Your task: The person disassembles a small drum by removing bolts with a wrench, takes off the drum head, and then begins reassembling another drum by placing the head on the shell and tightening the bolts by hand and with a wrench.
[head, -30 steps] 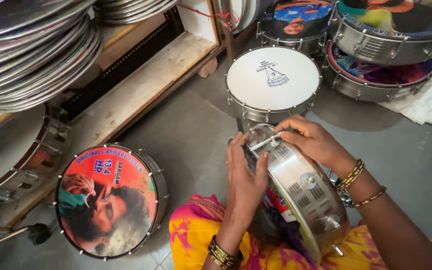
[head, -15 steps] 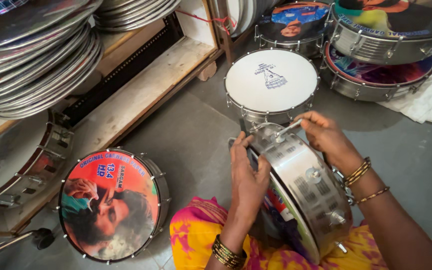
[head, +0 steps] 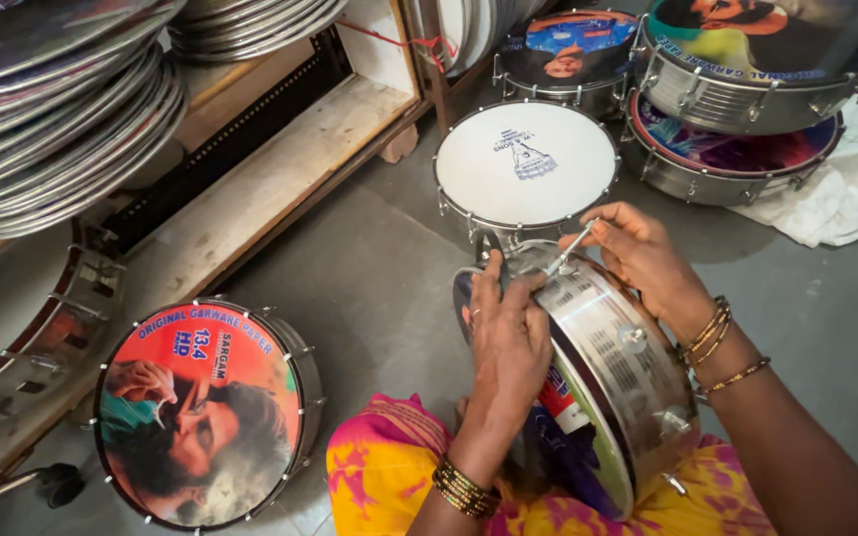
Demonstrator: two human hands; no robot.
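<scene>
Two hands are busy on one drum (head: 608, 372), which lies tilted on its side across my lap, its shiny metal shell up and its printed skin facing left. My left hand (head: 508, 342) presses flat on the near rim, fingers curled over the edge. My right hand (head: 643, 253) sits at the far rim, its fingertips pinching a thin metal rod (head: 568, 248) that slants down toward the shell. Bangles circle both wrists. Just beyond the rod stands a drum with a plain white skin (head: 526, 164) on the grey floor (head: 369, 268). Farther right, three more drums with coloured pictures are stacked against a white cloth (head: 836, 189). Near left, a drum with a red picture skin (head: 201, 412) leans on a wooden shelf (head: 260, 194) carrying stacked metal discs (head: 47, 109).
</scene>
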